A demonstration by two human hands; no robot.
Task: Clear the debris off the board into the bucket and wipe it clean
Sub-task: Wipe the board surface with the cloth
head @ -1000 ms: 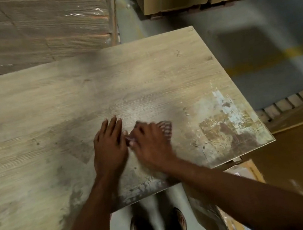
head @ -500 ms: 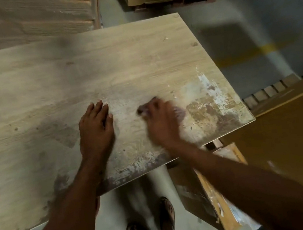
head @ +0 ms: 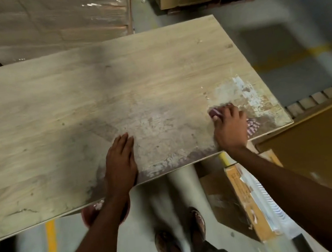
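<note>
Wiping step. The right hand point(head: 230, 129) grips a rag point(head: 252, 127) on the board point(head: 112, 86). The left hand point(head: 120, 156) lies flat, fingers straight. Next, I think: scrub the white patch point(head: 241, 93).

board point(head: 112, 86): pale grey-brown wood grain; white and brown blotches at right corner;
cloth point(head: 252, 127): reddish-purple and white pattern;
floor point(head: 307, 31): grey; yellow stripe point(head: 53, 248)

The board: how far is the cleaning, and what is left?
Done: the far and middle board shows no loose debris. In hand: the right hand grips a cloth near the right corner; the left hand lies flat on the board. Left: white and brown stains at that corner and a dark smear along the near edge.
</note>
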